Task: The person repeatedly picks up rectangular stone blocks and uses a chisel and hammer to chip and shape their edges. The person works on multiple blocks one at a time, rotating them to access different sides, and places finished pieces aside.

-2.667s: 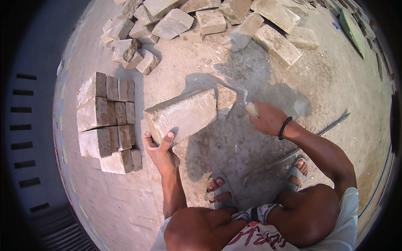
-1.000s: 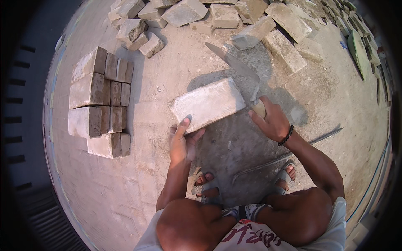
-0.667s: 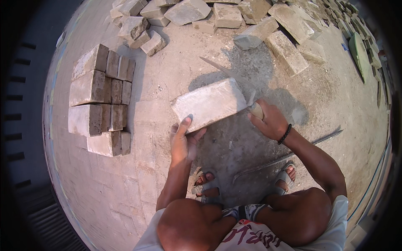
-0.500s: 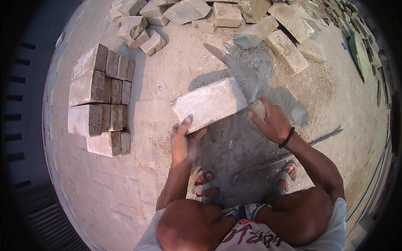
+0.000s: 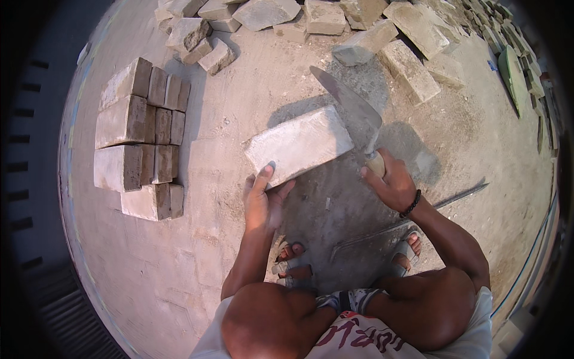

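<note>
A pale rectangular brick (image 5: pixel 299 143) is held up in front of me, its broad face upward. My left hand (image 5: pixel 263 200) grips its near left corner, thumb on top and fingers underneath. The wooden handle of a pointed trowel (image 5: pixel 353 105) sits in my right hand (image 5: pixel 391 179), closed round it. The metal blade points up and to the left, just beyond the brick's right end and apart from it. Part of the brick's underside is hidden.
A neat stack of bricks (image 5: pixel 122 122) stands on the left. Loose bricks (image 5: pixel 326 18) are heaped along the far side, more piled at far right beside a green curved piece (image 5: pixel 511 81). A thin dark metal bar (image 5: pixel 460 194) lies on the ground by my right foot.
The trowel has shifted right, away from the brick's end, and its blade has turned slightly. My left hand and the brick stay nearly in place.
</note>
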`<state>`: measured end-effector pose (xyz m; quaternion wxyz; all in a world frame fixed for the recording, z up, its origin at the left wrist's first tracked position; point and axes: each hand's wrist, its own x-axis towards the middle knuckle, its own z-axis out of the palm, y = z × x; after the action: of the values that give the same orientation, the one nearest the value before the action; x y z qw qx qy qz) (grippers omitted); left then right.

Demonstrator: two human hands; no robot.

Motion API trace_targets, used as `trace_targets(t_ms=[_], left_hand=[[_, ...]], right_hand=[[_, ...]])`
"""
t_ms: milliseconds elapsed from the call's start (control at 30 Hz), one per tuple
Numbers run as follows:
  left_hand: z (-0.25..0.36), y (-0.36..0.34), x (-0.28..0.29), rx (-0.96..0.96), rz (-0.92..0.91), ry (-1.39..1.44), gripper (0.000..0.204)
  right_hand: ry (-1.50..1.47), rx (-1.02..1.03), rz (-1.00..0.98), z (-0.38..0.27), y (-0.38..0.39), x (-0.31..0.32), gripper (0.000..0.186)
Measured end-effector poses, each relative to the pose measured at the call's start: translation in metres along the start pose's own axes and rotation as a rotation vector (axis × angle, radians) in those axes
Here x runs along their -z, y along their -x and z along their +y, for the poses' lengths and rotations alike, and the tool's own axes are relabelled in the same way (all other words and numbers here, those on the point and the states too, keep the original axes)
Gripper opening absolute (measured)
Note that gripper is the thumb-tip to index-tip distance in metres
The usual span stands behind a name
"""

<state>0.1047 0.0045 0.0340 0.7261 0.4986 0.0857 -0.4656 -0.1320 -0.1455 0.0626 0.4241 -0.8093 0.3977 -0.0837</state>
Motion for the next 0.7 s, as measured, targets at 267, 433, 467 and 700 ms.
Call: trace_targets(t_ms=[267, 433, 467, 700], left_hand=[[-0.009, -0.004, 0.004, 0.053, -0.002, -0.05, 0.051], [-0.008, 0.0, 0.004, 0.059, -0.023, -0.038, 0.05], [-0.009, -0.001, 0.004, 0.065, -0.021, -0.035, 0.05], [-0.008, 0.001, 0.006, 0.04, -0.062, -0.072, 0.05]], right_hand=[[0.077, -0.033, -0.018, 0.005, -0.001, 0.002, 0.042], [0.128, -0.11, -0.079, 0.005, 0.0, 0.002, 0.04], [0.105, -0.021, -0.026, 0.004, 0.004, 0.0, 0.041], [0.126, 0.012, 0.042, 0.011, 0.013, 0.0, 0.048]])
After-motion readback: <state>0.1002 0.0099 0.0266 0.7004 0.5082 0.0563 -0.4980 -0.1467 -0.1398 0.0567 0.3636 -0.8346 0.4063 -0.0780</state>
